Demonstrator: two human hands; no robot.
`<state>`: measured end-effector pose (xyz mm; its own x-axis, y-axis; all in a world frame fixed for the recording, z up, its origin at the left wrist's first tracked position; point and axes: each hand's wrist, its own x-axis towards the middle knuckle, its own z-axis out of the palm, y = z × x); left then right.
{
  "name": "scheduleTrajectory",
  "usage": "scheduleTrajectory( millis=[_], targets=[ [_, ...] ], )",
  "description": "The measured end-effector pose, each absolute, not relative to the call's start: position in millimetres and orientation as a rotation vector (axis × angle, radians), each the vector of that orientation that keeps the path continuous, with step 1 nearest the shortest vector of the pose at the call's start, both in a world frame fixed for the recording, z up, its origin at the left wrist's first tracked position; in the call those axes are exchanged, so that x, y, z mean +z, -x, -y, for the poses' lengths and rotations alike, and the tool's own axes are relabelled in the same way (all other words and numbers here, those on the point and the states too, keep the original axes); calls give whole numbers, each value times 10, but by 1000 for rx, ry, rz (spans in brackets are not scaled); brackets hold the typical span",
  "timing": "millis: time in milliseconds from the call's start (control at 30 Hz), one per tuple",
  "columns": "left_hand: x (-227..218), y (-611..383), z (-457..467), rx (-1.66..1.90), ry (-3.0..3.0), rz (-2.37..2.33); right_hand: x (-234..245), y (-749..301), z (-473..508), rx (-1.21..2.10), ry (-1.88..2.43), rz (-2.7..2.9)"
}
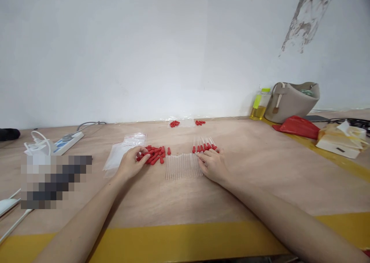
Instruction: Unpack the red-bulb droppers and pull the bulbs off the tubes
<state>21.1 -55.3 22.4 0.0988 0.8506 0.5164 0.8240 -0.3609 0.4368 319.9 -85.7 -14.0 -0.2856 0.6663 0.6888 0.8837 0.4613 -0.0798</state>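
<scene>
My left hand (133,163) is at the left side of a pile of red rubber dropper bulbs (156,153), its thumb and fingers curled round a bulb there. A single red bulb (169,151) lies just right of the pile. Side by side in a row are thin clear glass dropper tubes (180,166). At the right end of this row, my right hand (213,163) has its fingertips closed on a tube's upper end, partly hidden. Beyond that hand lie several droppers fitted with red bulbs (201,148), their clear tubes pointing to the wall.
Clear zip bags (123,149) lie left of the pile. Clear bags with red bulbs (174,123) rest by the wall. A power strip (68,143) stands at left. At right are a bottle (260,105), a grey bag (293,101), a red pouch (297,127) and a tissue pack (341,141).
</scene>
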Motion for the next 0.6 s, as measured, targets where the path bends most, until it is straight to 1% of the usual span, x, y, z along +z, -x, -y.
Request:
scheduleTrajectory(
  millis=[267,500,600],
  targets=[
    [191,-111,471,1035,-2282,-1835,-133,-3151,903,-415,1241,2108],
    [117,-37,398,1136,-2268,-1859,-111,-3133,937,-392,1213,2158],
    [116,-38,402,1257,-2303,-1893,-112,-3128,942,-373,1197,2157]
  ],
)
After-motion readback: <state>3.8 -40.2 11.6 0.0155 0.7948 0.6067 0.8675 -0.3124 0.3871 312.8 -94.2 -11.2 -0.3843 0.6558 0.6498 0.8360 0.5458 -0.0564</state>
